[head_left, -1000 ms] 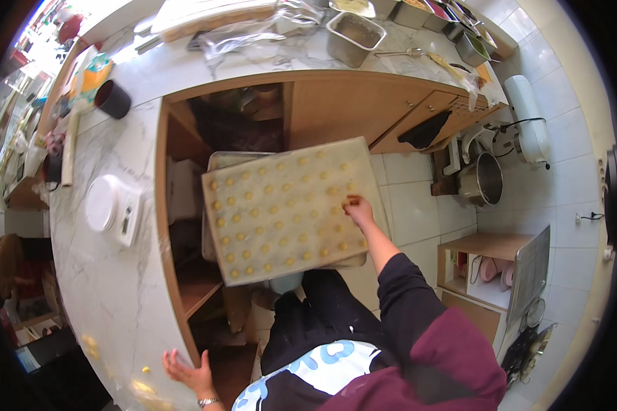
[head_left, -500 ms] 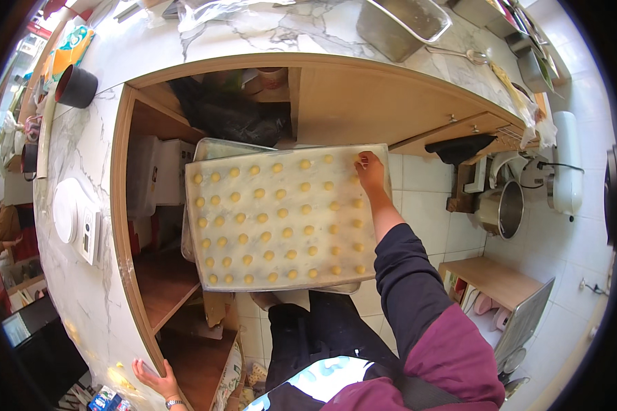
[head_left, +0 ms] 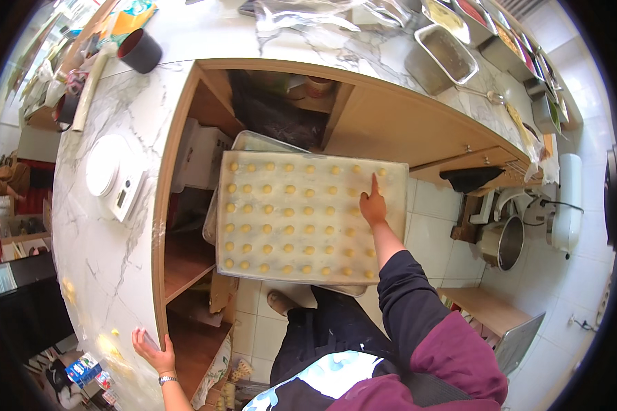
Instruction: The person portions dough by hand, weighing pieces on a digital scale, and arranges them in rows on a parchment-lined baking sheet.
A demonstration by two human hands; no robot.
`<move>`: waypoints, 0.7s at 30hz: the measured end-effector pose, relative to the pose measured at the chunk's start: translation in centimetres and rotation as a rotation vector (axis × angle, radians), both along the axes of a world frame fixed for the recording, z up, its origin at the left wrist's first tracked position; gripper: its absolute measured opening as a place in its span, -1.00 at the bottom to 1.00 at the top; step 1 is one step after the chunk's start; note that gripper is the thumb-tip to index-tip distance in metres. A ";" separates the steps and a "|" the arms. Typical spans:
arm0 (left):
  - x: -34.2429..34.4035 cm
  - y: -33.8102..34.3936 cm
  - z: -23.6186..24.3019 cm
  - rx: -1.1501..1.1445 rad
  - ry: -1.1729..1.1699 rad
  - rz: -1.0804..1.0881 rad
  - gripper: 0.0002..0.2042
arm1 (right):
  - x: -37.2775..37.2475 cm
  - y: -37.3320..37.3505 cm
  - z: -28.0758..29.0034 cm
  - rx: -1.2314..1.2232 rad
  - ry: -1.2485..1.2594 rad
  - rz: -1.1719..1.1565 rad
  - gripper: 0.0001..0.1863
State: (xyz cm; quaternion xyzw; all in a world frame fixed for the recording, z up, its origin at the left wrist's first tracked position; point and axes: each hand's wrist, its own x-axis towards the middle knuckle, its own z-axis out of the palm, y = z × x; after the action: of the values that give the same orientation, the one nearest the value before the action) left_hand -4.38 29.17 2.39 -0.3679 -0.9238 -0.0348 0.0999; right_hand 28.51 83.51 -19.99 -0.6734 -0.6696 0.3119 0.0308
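A large rectangular tray (head_left: 274,270) with a pale lining carries rows of small yellow dough balls (head_left: 289,190). My right hand (head_left: 373,207) is over the tray's right side, its index finger stretched toward the far edge and the other fingers curled. That fingertip is nearest to a dough ball (head_left: 382,172) in the far right corner; nothing shows in the hand. My left hand (head_left: 155,353) rests at the counter's edge with its fingers apart and holds nothing. Beneath the lined tray, a second metal tray (head_left: 260,142) sticks out.
On the marble-patterned counter (head_left: 110,257) at left are a white kitchen scale (head_left: 120,181) and a dark cup (head_left: 140,51). Open cabinet shelves (head_left: 188,264) lie under it. A metal pan (head_left: 445,58) stands at the far right, and a steel mixing bowl (head_left: 502,243) at right.
My right hand has drawn back from the tray's far right corner, its index finger now extended, and a dough ball shows there. The view has shifted left; my left hand stays at the counter edge.
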 end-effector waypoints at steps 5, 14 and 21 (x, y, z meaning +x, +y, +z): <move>0.0 -0.1 0.2 0.031 -0.044 0.048 -0.44 | -8.7 0.4 1.5 -0.117 -0.014 0.303 -0.24; 0.0 -0.3 0.1 0.094 -0.076 0.015 -0.45 | -14.3 -3.8 1.7 -0.197 -0.114 0.554 -0.31; 0.0 -0.1 0.1 0.113 -0.067 0.021 -0.47 | -7.9 -14.8 1.8 -0.197 -0.120 0.713 -0.36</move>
State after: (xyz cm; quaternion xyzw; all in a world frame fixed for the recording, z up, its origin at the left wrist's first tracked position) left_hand -4.37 29.10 2.48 -0.3505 -0.9271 -0.0980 0.0900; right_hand 20.61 68.70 -18.15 -0.4148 -0.8294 0.3260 -0.1838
